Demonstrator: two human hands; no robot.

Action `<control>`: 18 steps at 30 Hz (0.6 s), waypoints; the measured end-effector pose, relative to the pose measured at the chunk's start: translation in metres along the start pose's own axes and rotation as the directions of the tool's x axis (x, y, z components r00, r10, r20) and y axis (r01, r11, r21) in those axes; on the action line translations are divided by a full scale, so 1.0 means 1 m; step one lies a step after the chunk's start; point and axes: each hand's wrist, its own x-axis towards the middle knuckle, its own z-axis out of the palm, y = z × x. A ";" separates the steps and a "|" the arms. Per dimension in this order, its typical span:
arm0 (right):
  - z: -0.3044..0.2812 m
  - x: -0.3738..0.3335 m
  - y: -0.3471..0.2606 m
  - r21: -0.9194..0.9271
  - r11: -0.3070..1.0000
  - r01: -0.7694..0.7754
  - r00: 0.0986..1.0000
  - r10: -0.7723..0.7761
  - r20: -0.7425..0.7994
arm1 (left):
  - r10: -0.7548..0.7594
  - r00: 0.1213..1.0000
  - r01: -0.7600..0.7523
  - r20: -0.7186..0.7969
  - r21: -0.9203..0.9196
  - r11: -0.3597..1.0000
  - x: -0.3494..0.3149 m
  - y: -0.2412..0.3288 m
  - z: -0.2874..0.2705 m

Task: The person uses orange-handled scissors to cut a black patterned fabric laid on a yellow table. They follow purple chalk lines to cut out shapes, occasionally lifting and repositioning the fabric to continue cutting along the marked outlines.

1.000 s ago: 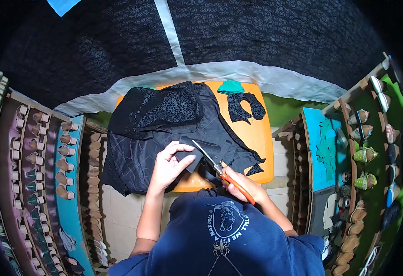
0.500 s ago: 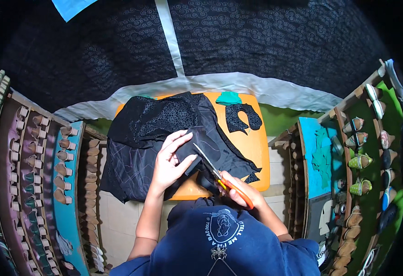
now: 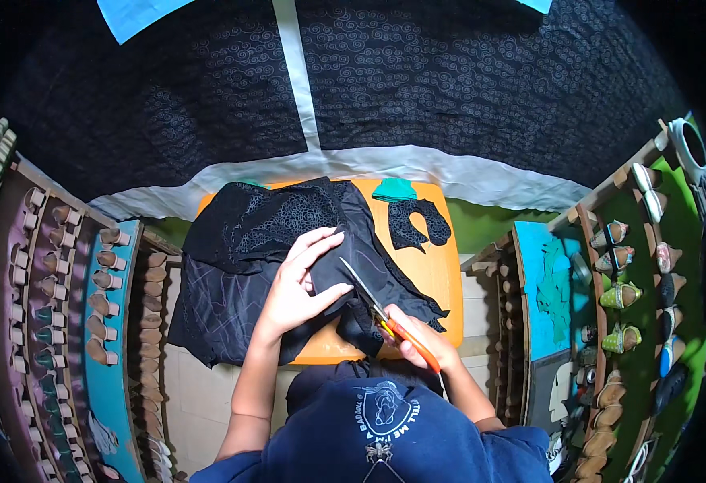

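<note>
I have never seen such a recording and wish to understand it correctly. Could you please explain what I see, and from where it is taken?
There is no machine: a person works with two bare hands. The view comes from a wide fisheye camera worn on the head, looking down, so straight edges bend near the rim.

The right hand holds scissors with orange handles. The left hand is at the black fabric; whether it grasps the fabric firmly is hard to tell.

This fabric covers much of an orange table. Beside it lie a patterned black piece and some green material. Racks with shoe shapes stand at both sides.
</note>
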 end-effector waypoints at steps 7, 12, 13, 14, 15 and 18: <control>0.000 0.000 -0.002 -0.033 0.999 0.001 1.000 -0.001 -0.021 | 0.059 0.998 -0.055 0.038 -0.092 0.994 0.002 0.001 0.003; 0.002 0.000 -0.002 -0.069 0.997 -0.035 0.999 0.033 -0.030 | 0.067 0.997 -0.062 0.048 -0.088 0.994 0.000 -0.001 0.003; 0.003 0.000 -0.003 -0.071 0.997 -0.039 0.999 0.037 -0.031 | 0.061 0.997 -0.056 0.046 -0.098 0.994 0.000 0.000 0.003; 0.002 -0.001 -0.005 -0.075 0.996 -0.041 0.999 0.039 -0.032 | 0.058 0.997 -0.053 0.044 -0.108 0.993 0.000 0.000 0.002; 0.003 -0.001 -0.006 -0.080 0.996 -0.043 0.999 0.040 -0.033 | 0.055 0.998 -0.050 0.041 -0.117 0.992 0.000 0.001 0.002; 0.007 0.000 -0.012 -0.040 0.999 -0.013 0.997 0.010 -0.075 | 0.067 0.997 -0.064 0.032 -0.088 0.994 0.000 0.006 0.001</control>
